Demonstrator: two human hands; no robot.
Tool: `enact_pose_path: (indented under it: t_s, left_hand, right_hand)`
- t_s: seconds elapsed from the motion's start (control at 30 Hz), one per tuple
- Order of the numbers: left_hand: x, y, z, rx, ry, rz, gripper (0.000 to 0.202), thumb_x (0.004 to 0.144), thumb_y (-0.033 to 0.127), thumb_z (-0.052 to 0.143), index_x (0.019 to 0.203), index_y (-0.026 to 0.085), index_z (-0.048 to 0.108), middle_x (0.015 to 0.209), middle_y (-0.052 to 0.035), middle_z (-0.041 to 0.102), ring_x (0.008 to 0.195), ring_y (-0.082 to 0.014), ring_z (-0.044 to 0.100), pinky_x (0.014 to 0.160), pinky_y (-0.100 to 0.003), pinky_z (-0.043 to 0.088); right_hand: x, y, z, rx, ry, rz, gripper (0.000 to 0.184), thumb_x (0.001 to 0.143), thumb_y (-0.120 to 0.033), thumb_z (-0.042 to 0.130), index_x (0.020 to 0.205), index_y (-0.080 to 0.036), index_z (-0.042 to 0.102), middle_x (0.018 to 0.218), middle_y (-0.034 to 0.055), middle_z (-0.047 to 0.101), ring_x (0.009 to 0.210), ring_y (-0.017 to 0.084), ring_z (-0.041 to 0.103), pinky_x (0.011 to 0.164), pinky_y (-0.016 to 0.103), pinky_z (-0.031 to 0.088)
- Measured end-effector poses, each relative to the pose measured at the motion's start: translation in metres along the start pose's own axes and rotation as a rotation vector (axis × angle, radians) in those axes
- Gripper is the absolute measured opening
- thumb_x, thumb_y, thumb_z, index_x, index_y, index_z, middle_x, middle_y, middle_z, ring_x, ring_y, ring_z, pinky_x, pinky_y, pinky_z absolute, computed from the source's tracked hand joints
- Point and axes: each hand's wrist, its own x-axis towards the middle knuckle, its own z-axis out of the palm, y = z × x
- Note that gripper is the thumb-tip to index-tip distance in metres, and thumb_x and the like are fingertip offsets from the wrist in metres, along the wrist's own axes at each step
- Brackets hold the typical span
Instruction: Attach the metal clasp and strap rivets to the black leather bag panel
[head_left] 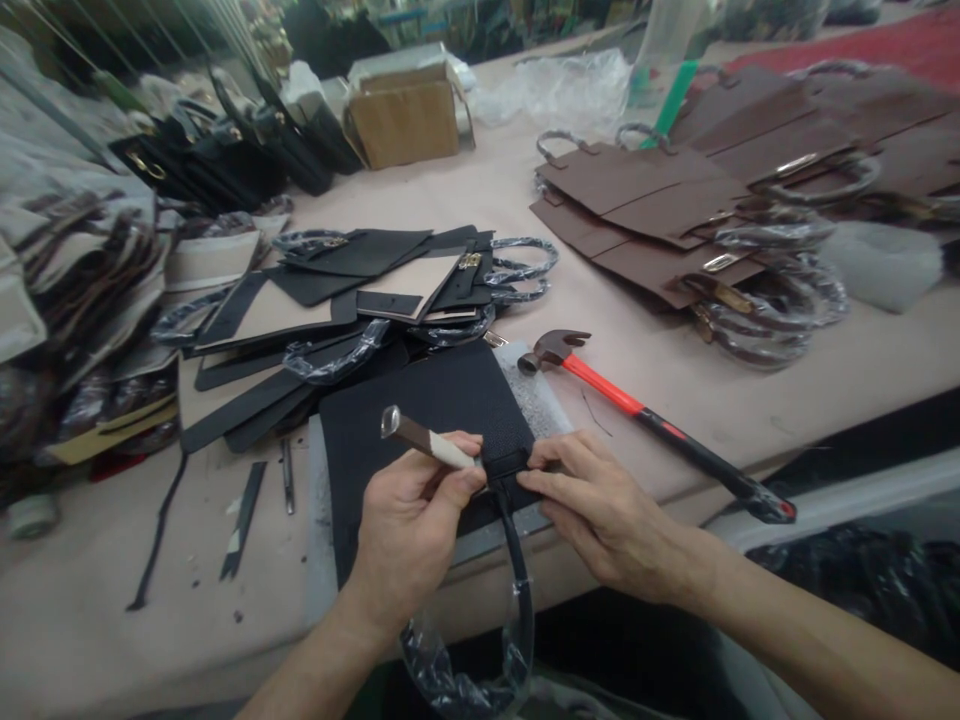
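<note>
A black leather bag panel point(420, 395) lies on a pale slab point(321, 500) in front of me. Its looped handle point(523, 610), partly wrapped in clear plastic, hangs over the table's front edge. Between the thumb and fingers of my left hand point(411, 520) is a short metal punch point(420, 437), wrapped in brown and white tape. It leans to the left, with its lower tip by the handle's base mostly hidden by my fingers. My right hand point(600, 505) pinches the edge of the small leather tab point(510, 463) at the handle's base.
A claw hammer point(637, 405) with a red and black grip lies right of the slab. Black panels point(360, 265) are stacked behind, brown panels point(645, 200) at the right. A cardboard box point(405, 120) stands at the back. Dark strips point(244, 520) lie at the left.
</note>
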Motion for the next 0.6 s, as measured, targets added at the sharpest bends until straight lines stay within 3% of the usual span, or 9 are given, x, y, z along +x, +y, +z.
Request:
enact_pose_path:
  t_s: [0.23,0.43,0.6]
  left_hand:
    - [-0.0018,-0.0090,0.0003,-0.096,0.017,-0.092,0.014,0.089,0.027,0.074,0.098,0.018,0.080,0.106,-0.0053,0.079,0.099,-0.0189,0.075,0.085,-0.022,0.063]
    - [-0.0025,-0.0094,0.0014,-0.090,0.002,-0.039,0.010,0.088,0.021,0.074,0.097,0.019,0.080,0.108,-0.0050,0.079,0.103,-0.0203,0.075,0.093,-0.026,0.063]
    - [-0.0020,-0.0090,0.0014,-0.093,-0.014,-0.032,0.011,0.089,0.019,0.073,0.099,0.021,0.079,0.109,-0.0025,0.079,0.104,-0.0173,0.075,0.095,-0.021,0.061]
  right_hand:
    - [0.0038,0.0003,-0.0048,0.017,-0.041,0.033,0.030,0.097,-0.004,0.047,0.118,-0.015,0.065,0.114,0.0130,0.056,0.101,0.025,0.050,0.084,0.041,0.047]
    - [0.0043,0.0008,-0.0048,0.008,-0.055,0.026,0.030,0.096,-0.006,0.048,0.116,-0.019,0.067,0.113,0.0114,0.058,0.099,0.024,0.052,0.081,0.040,0.048]
    - [0.0077,0.0037,-0.0103,0.125,0.008,0.043,0.029,0.098,-0.006,0.046,0.120,-0.017,0.062,0.112,0.0113,0.058,0.101,0.022,0.055,0.084,0.037,0.050]
